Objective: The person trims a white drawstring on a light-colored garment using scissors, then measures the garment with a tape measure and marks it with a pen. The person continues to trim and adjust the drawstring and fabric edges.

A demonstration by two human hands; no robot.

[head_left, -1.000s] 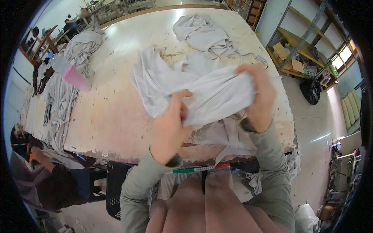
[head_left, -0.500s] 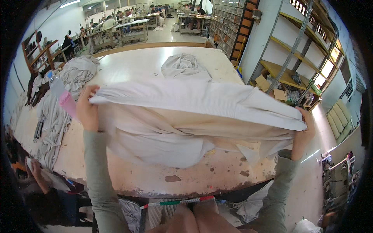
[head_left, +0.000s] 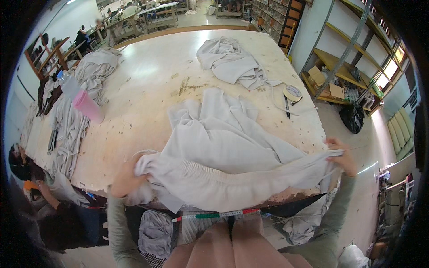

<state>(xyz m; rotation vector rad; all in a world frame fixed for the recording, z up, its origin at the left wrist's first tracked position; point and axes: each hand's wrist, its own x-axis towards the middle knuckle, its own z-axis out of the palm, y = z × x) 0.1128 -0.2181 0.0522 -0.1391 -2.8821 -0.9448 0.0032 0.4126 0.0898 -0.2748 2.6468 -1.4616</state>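
Showing dimly at the far left, a co-worker [head_left: 58,214] is partly cut off by the dark rim of the lens. Beside this person, a long heap of grey fabric [head_left: 69,123] lies along the worktop [head_left: 138,107]; a pink tumbler [head_left: 88,107] stands at it, covering the lower part of a clear bottle [head_left: 68,84]. Next comes the left hand [head_left: 127,176], blurred, holding the bunched left end of a pale cloth [head_left: 219,143]; its single fingers are hard to make out. The cloth lies at the near side of the worktop, its gathered band sagging between the hands and hiding part of the near edge. Farther back is a second crumpled heap [head_left: 230,62], then a roll of tape [head_left: 292,93] with a thin black tool [head_left: 287,109], whose kind I cannot tell. At the right, the right hand [head_left: 343,158], also blurred, pinches the other end of the band. Half a second ago the cloth was lifted and stretched between the hands, hiding the roll; now it is lowered, and the roll is visible.
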